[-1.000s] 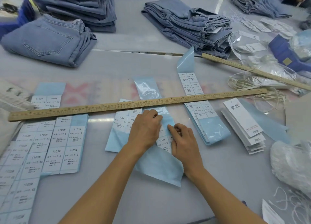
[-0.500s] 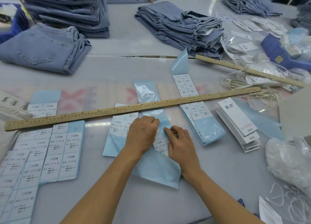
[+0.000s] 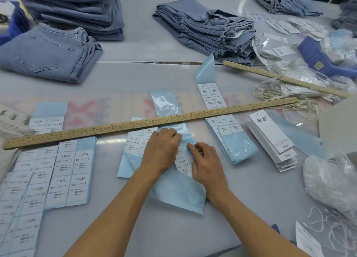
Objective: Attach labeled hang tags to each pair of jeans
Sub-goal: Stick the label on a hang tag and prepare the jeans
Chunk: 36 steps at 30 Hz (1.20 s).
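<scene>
A pale grey work table (image 3: 135, 82) fills my view, with folded denim along its far edge. At the centre, the strip of M-size labels (image 3: 182, 163) lies on its blue backing sheet (image 3: 179, 195), and both of my hands are on it. My left hand (image 3: 161, 152) lies knuckles-up over the strip with fingers curled down onto it. I judge it is pinning the sheet flat, though I cannot tell whether it pinches anything underneath. My right hand (image 3: 205, 163) sits just beside it at 3 o'clock, forefinger stretched toward the strip's edge and the other fingers curled. It looks set to pick a label's corner free, but the contact is too small for me to confirm.

A long wooden ruler (image 3: 150, 122) crosses every label strip just beyond my hands at 12 o'clock, probably as a weight to stop the sheets curling. The XL labels (image 3: 133, 144) lie touching at 9 o'clock, the S and XS sheets (image 3: 63, 171) farther that way, and the L strip (image 3: 212, 96) at 1 o'clock. The stack of hang tags (image 3: 270, 135) waits at 3 o'clock, with loose string (image 3: 274, 94) beyond it, near to hand for the next step. The jeans (image 3: 204, 28) sit well apart at 12 o'clock, with another folded pair (image 3: 46, 52) at 10 o'clock, none yet tagged that I can see.
</scene>
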### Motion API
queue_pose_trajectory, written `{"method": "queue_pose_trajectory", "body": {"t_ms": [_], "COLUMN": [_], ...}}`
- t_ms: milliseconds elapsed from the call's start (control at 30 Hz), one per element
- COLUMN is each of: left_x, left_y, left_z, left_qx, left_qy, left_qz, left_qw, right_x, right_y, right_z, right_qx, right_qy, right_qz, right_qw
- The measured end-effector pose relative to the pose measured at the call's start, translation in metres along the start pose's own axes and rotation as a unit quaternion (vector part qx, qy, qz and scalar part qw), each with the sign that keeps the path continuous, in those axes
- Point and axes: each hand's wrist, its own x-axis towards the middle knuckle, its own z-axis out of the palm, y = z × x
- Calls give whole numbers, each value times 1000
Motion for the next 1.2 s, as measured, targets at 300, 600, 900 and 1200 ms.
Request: {"method": "queue_pose_trajectory", "body": {"t_ms": [300, 600, 900, 1200], "left_x": [4, -22, -92, -169], "left_y": [4, 10, 11, 54], "left_z": [-6, -53, -139, -188], "left_qx": [21, -38, -299, -202], "left_qy": [-19, 18, 152, 64], "left_qz": [15, 8, -185, -101], "left_qw": [1000, 999, 924, 972], "right_x": [1, 2, 25, -21], "right_y": [2, -1, 12, -91], "right_z": [-1, -7, -23, -169], "right_qx": [-9, 0, 340, 375], "right_qy": [0, -36, -124, -160], "right_qz": [-13, 13, 241, 86], "right_qw": [1000, 999, 901, 909]}}
